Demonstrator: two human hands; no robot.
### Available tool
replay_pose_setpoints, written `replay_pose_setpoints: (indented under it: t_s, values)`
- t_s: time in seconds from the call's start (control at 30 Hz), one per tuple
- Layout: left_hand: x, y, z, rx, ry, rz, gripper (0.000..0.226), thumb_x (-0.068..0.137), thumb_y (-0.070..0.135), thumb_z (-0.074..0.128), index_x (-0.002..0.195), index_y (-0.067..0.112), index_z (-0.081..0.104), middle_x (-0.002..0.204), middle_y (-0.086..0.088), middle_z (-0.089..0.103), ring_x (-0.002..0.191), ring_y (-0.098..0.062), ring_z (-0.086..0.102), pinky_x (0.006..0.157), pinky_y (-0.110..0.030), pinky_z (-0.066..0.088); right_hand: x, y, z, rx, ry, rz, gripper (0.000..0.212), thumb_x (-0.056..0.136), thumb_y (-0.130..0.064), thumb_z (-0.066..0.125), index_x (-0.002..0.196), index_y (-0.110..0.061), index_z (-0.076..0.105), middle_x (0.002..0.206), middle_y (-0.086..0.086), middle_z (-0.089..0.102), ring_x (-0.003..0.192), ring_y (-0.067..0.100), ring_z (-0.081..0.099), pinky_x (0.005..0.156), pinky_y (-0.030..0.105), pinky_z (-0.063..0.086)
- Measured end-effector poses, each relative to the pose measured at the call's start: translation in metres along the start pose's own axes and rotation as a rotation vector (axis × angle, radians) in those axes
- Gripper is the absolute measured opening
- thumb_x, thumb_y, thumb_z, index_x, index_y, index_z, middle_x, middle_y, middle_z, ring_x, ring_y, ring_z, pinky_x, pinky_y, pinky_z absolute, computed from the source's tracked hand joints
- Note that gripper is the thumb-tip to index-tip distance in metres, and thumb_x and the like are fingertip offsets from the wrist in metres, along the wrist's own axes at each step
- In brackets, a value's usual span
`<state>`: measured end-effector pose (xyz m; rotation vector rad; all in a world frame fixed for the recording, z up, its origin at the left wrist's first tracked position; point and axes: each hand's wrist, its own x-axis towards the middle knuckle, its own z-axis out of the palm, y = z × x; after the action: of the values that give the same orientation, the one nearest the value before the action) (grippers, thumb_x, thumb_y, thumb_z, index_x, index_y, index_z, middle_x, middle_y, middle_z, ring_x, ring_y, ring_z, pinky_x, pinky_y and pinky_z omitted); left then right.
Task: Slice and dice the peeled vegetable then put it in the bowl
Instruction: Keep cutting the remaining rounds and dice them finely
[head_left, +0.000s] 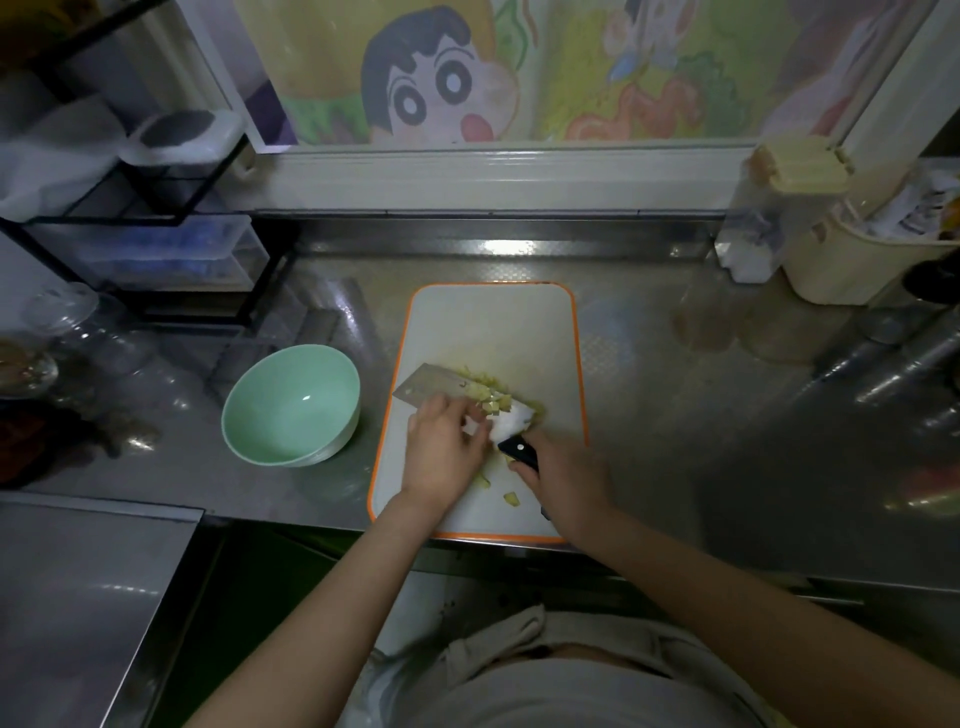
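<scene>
**A:** Looking first for the vegetable, where is it?

**B:** It is already cut into small yellowish cubes. Most lie in a heap in the middle of the cutting board, partly on the flat blade of the cleaver. A few loose pieces lie nearer to the person.

**A:** And the hands?

**B:** The right hand grasps the black handle of the cleaver, fingers wrapped around it. The left hand lies over the blade with bent fingers against the heap. I cannot tell if it pinches any cubes or only touches them.

**A:** Where is the bowl?

**B:** The green bowl stands just beside the left edge of the board, on the steel worktop. No cubes show inside it.

**A:** What is around?

**B:** A black wire rack with containers stands far left, a cream bucket far right, and a cartoon picture covers the window behind
</scene>
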<state>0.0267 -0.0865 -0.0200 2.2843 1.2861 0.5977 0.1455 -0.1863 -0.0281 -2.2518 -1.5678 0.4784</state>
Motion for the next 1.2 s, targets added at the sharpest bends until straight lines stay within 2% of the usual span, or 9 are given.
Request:
replay_pose_setpoints:
  t_s: [0.13,0.3,0.47,0.6,0.83,0.93,1.0,1.07,1.2]
  values:
    - [0.007,0.016,0.011,0.068,-0.127,0.033,0.020,0.082,0.038,0.066,0.084,0.018,0.068,0.087,-0.004,0.054,0.098,-0.022,0.048,0.086,-0.030,0.032,0.000,-0.004,0.007,0.003,0.005,-0.032,0.029,0.093,-0.039,0.052,0.115,-0.020,0.058,0.103,0.001,0.065,0.094,0.019,0.061,0.078,0.036,0.050]
    - [0.008,0.015,0.016,0.026,-0.297,-0.048,0.024,0.085,0.028,0.060,0.064,0.019,0.054,0.081,-0.014,0.063,0.088,-0.032,0.058,0.073,-0.033,0.039,-0.007,-0.004,0.007,-0.090,0.001,-0.043,0.036,0.094,-0.044,0.047,0.116,-0.019,0.059,0.109,0.002,0.063,0.101,0.018,0.057,0.080,0.033,0.048]
    - [0.005,0.017,0.019,0.163,-0.383,-0.024,0.023,0.093,0.029,0.051,0.082,0.011,0.061,0.097,-0.016,0.064,0.098,-0.034,0.054,0.082,-0.037,0.037,-0.011,-0.006,0.008,-0.083,0.008,-0.061,0.036,0.092,-0.041,0.052,0.122,-0.022,0.056,0.112,0.002,0.062,0.103,0.020,0.056,0.079,0.032,0.045]
    - [0.002,0.014,0.015,0.056,-0.411,-0.012,0.007,0.089,0.017,0.057,0.087,0.012,0.060,0.096,-0.012,0.066,0.098,-0.031,0.057,0.083,-0.038,0.044,-0.014,-0.004,0.009,-0.090,-0.001,-0.057,0.035,0.093,-0.041,0.051,0.122,-0.023,0.055,0.113,0.002,0.060,0.103,0.020,0.055,0.078,0.032,0.047]
    - [0.002,0.017,0.008,0.008,-0.499,-0.105,0.010,0.086,0.008,0.057,0.088,0.005,0.067,0.098,-0.013,0.069,0.096,-0.025,0.061,0.074,-0.023,0.038,-0.019,-0.006,0.011,-0.122,-0.036,-0.086,0.035,0.094,-0.044,0.048,0.122,-0.023,0.055,0.112,0.000,0.062,0.099,0.018,0.058,0.075,0.030,0.047]
    - [0.000,0.012,0.008,-0.082,-0.361,-0.072,0.012,0.089,0.003,0.049,0.083,0.012,0.055,0.090,-0.014,0.064,0.090,-0.029,0.059,0.075,-0.031,0.044,-0.017,-0.005,0.009,-0.098,-0.034,-0.080,0.033,0.094,-0.042,0.048,0.118,-0.020,0.057,0.109,0.001,0.062,0.096,0.019,0.058,0.069,0.028,0.043]
    - [-0.003,0.008,0.004,-0.203,-0.149,-0.075,0.014,0.091,0.001,0.046,0.084,0.013,0.047,0.083,-0.010,0.057,0.081,-0.028,0.057,0.072,-0.038,0.048,-0.015,-0.002,0.005,-0.069,-0.022,-0.050,0.032,0.095,-0.041,0.048,0.116,-0.020,0.057,0.107,0.002,0.061,0.095,0.019,0.058,0.069,0.028,0.042]
    - [-0.007,0.000,-0.004,-0.211,0.034,-0.101,0.008,0.092,0.005,0.047,0.087,0.011,0.048,0.081,-0.005,0.054,0.076,-0.024,0.053,0.068,-0.034,0.043,-0.012,0.002,0.002,-0.044,-0.005,-0.017,0.032,0.095,-0.043,0.047,0.115,-0.019,0.057,0.105,0.003,0.061,0.092,0.019,0.059,0.074,0.033,0.049]
    - [-0.017,-0.033,-0.011,-0.184,0.103,-0.219,0.003,0.089,0.007,0.055,0.087,0.007,0.052,0.082,-0.009,0.061,0.078,-0.030,0.058,0.068,-0.035,0.044,-0.011,0.006,-0.003,0.048,-0.006,0.034,0.032,0.097,-0.041,0.045,0.114,-0.016,0.056,0.097,0.004,0.064,0.081,0.019,0.062,0.070,0.033,0.051]
